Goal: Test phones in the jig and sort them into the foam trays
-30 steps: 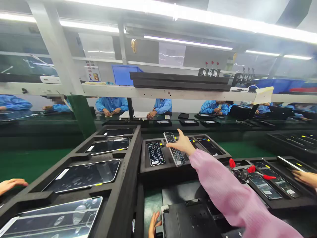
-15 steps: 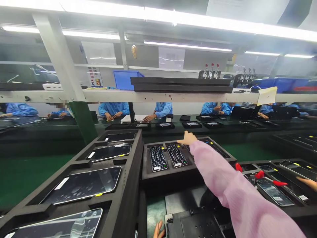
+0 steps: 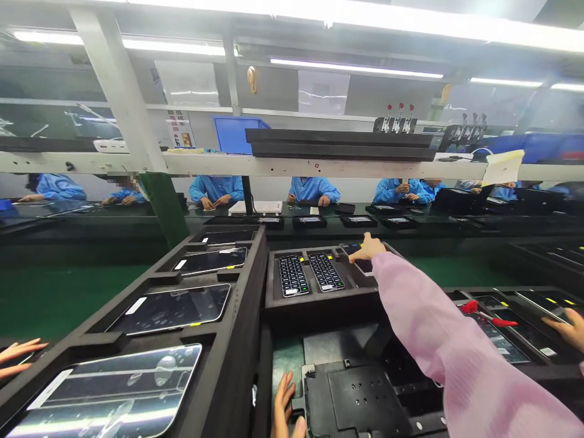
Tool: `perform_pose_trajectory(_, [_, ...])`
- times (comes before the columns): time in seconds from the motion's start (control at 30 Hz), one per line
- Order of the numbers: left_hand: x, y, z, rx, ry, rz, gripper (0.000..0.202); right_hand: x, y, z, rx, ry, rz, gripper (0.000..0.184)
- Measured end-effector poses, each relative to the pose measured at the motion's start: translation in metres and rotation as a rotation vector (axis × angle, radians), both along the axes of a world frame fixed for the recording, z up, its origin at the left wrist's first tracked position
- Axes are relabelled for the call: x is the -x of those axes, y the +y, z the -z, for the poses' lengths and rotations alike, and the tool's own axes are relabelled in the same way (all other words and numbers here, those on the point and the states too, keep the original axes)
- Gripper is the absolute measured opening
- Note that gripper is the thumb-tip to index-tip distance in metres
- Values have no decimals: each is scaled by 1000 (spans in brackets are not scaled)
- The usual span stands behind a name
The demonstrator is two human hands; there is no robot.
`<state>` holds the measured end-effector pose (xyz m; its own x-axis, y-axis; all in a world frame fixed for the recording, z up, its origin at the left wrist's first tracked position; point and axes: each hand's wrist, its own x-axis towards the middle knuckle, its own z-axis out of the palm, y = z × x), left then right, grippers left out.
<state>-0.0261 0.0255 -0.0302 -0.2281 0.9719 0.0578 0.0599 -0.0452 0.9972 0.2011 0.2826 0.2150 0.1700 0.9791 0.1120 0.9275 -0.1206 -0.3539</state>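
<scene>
My right hand (image 3: pixel 368 248), in a pink sleeve, is over the right part of a black foam tray (image 3: pixel 314 301). Its thumb and fingers grip a dark phone (image 3: pixel 364 266), which sits slightly askew there and is partly covered by the hand. Two phones with lit keypad-like screens, a left one (image 3: pixel 293 275) and a right one (image 3: pixel 325 272), lie in the tray's left slots. Low in the view, my left hand (image 3: pixel 285 404) has its fingers apart, beside the left edge of a black fixture (image 3: pixel 356 395); whether it touches the fixture is unclear.
A long foam tray (image 3: pixel 237 340) of dark phone screens runs along the left. Another phone tray (image 3: pixel 497 359) and red-handled clamps (image 3: pixel 504 322) are at right. Other people's hands show at the left edge (image 3: pixel 20 356) and right edge (image 3: pixel 568 328). Blue-sleeved workers sit beyond.
My right hand has shifted slightly right, and a phone under it now shows askew. More of my left hand shows beside the fixture. Another person's hand has appeared at the left edge.
</scene>
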Motion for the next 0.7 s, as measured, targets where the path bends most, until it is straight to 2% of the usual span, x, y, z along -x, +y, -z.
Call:
perform_pose_trajectory(0.07, [-4,0,-7,-1,-31,-67,66,-1,-21,-12,-4,-5,-75,99])
perform_pose_trajectory(0.13, [-8,3,-18,-20,-73,-116,61,0,-57,-11,-5,10,-269,102])
perform_pose_trajectory(0.17, [-10,5,-23,-35,-93,-131,58,2,-79,-3,1,26,-437,104])
perform_pose_trajectory(0.2, [-11,7,-29,-48,-114,-140,54,5,-103,8,22,39,-599,107])
perform_pose_trajectory(0.23, [-12,10,-34,-53,-135,-144,50,7,-127,24,42,33,-698,110])
perform_pose_trajectory(0.3, [-13,17,-42,-38,-167,-140,44,13,-167,60,112,5,-823,118])
perform_pose_trajectory(0.37, [-13,24,-47,-11,-177,-118,40,17,-191,96,190,-8,-885,119])
perform_pose_trajectory(0.43, [-13,30,-48,9,-171,-74,39,17,-199,122,251,-27,-891,120])
perform_pose_trajectory(0.5, [-13,36,-48,25,-153,-32,40,17,-197,133,287,-51,-884,121])
perform_pose_trajectory(0.7, [-14,41,-49,73,-29,-16,40,15,-181,125,331,-39,-947,120])
